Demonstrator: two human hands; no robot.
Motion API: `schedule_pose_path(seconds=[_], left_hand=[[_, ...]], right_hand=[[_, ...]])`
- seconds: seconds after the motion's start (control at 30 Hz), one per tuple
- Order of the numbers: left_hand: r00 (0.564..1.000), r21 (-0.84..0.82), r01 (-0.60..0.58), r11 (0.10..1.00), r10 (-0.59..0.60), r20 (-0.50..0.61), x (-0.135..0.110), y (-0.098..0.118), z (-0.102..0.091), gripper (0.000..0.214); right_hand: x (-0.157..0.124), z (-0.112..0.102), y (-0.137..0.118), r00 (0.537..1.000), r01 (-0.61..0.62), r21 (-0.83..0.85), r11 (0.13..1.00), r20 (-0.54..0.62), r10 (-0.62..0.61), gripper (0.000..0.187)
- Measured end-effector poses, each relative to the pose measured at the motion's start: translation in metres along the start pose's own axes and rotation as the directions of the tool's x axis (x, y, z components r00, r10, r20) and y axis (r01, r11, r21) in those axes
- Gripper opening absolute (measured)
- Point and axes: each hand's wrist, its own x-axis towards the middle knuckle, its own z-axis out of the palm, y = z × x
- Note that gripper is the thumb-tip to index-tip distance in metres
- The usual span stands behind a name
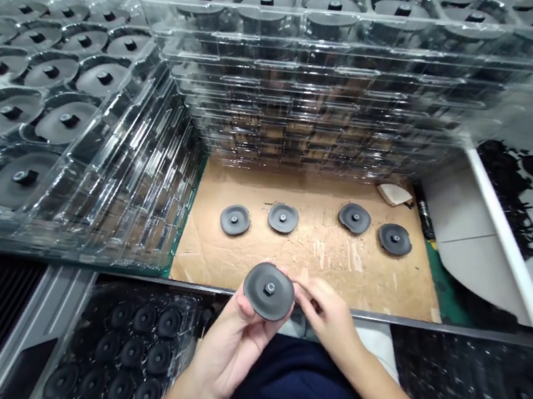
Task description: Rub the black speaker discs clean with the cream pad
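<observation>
My left hand (242, 351) grips a dark grey rounded disc (256, 300) by its rim, face up, with a small hexagonal stud at its centre. At the disc's right edge, my right hand (329, 314) has thumb and fingers drawn together in a pinch. What sits between those fingertips, if anything, is hidden. Beyond my hands, similar discs lie apart on a brown cardboard sheet (216, 262): a far-left disc (234, 227), a disc beside it (282, 225), another to the right (353, 225), and a far-right disc (393, 246).
Tall stacks of clear plastic trays (304, 91) with discs rise behind, and more trays (116, 155) stand left. A white bin (491, 215) at right holds black scraps (505, 190). A pale folded pad (395, 194) lies near the back. Below left sits another disc-filled tray (185, 348).
</observation>
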Motion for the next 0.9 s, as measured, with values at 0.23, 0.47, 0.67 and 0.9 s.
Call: schedule_pose_path(seconds=[0.23, 0.47, 0.67, 0.9], left_hand=[[0.992, 0.188, -0.122, 0.975, 0.121, 0.018, -0.001, -0.008, 0.008, 0.061], [0.987, 0.258, -0.16, 0.953, 0.151, 0.054, -0.005, -0.011, 0.018, 0.053], [0.99, 0.234, -0.098, 0.967, 0.07, 0.126, -0.012, -0.009, 0.029, 0.042], [0.999, 0.274, -0.012, 0.962, -0.002, 0.049, -0.01, -0.014, 0.035, 0.055]], right_hand=[[0.017, -0.038, -0.072, 0.968, 0.163, 0.01, 0.987, -0.196, -0.157, 0.025], [0.021, -0.045, -0.101, 0.951, 0.297, 0.12, 0.947, 0.053, -0.305, 0.021], [0.014, -0.057, -0.094, 0.905, 0.424, 0.134, 0.896, -0.037, -0.423, 0.024], [0.002, -0.084, -0.084, 0.955, 0.28, -0.137, 0.95, -0.06, -0.29, 0.022]])
